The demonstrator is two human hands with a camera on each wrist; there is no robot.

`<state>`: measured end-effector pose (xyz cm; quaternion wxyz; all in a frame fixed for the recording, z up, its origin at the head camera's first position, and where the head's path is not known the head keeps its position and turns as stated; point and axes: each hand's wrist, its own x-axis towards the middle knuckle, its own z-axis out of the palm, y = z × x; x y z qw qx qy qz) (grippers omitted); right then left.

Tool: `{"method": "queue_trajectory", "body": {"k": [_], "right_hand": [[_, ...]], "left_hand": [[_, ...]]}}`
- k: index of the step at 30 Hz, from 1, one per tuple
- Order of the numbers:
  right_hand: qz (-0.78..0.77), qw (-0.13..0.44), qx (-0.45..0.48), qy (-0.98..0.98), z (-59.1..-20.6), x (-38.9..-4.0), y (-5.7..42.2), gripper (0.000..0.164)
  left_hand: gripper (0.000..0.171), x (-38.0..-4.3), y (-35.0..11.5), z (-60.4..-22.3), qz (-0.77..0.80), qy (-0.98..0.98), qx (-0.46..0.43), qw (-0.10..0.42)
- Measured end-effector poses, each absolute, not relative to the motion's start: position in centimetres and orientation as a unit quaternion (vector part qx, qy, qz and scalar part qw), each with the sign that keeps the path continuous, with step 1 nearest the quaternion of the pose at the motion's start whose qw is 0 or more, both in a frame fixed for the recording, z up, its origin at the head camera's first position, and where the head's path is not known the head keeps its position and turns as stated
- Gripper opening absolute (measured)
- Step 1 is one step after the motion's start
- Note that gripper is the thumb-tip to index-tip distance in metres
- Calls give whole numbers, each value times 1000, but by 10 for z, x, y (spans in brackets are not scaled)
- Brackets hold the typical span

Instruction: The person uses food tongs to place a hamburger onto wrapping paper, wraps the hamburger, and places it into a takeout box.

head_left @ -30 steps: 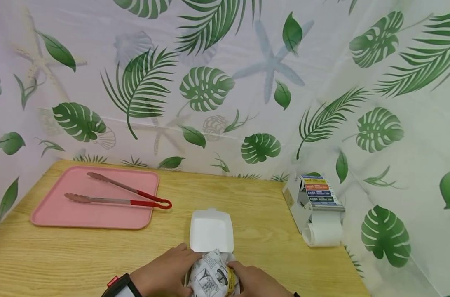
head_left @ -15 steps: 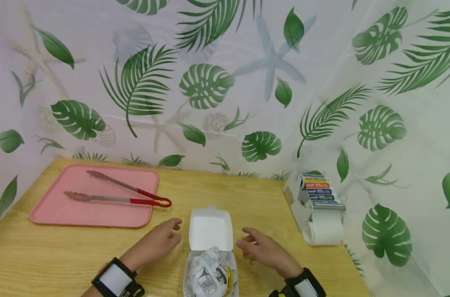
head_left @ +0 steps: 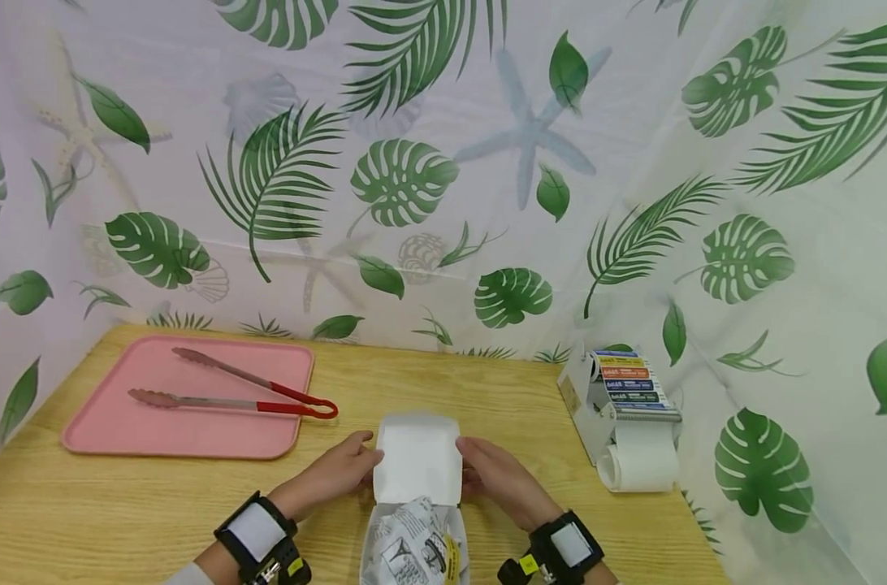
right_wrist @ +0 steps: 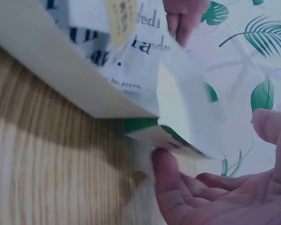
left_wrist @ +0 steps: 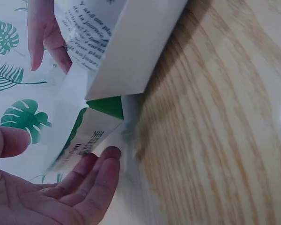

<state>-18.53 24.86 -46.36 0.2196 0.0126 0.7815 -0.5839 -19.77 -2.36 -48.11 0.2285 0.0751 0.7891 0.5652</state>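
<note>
A small white paper clamshell box stands at the front of the table, its lid (head_left: 417,461) raised. Inside the box base (head_left: 456,524) sits a bundle wrapped in printed paper (head_left: 413,546) with a yellow label; its contents are hidden. At the lid's left edge is my left hand (head_left: 332,471), thumb toward the inside. My right hand (head_left: 504,481) is at the right edge. In both wrist views the fingers (left_wrist: 107,171) are gently bent at the lid's green-marked outer side, and each thumb (right_wrist: 270,125) stands apart from the card.
A pink tray (head_left: 188,435) lies back left, with red-handled tongs (head_left: 297,406) across it. At the right stands a label dispenser (head_left: 626,398) with a white paper roll (head_left: 637,467). A leaf-patterned sheet (head_left: 443,162) hangs behind the wooden table (head_left: 517,406).
Both hands let go of the wrapped bundle, leaving it in the box, spread to the sides, then came in to the edges of the raised lid.
</note>
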Motion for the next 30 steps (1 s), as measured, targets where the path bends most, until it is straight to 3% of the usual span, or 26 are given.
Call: {"method": "queue_trajectory", "body": {"k": [6,11,19,24,30], "right_hand": [[-549,190,1,814,-448,-172,246,77],[-499,170,-99,844,-434,-148,253,60],[-403,172,-202,876,-425,-104,261,63],[-360,148,-248,887,-435,-87,261,70],[-317,83,-275,904,-461,-68,261,72]], "left_hand": [[67,-194,-25,-468,541,800,156,206],[72,-178,-32,-452,481,817,255,190],[75,-137,-46,-441,363,854,346,139],[78,-117,-51,-448,272,872,400,76],[94,-101,-48,-468,230,881,405,80]]}}
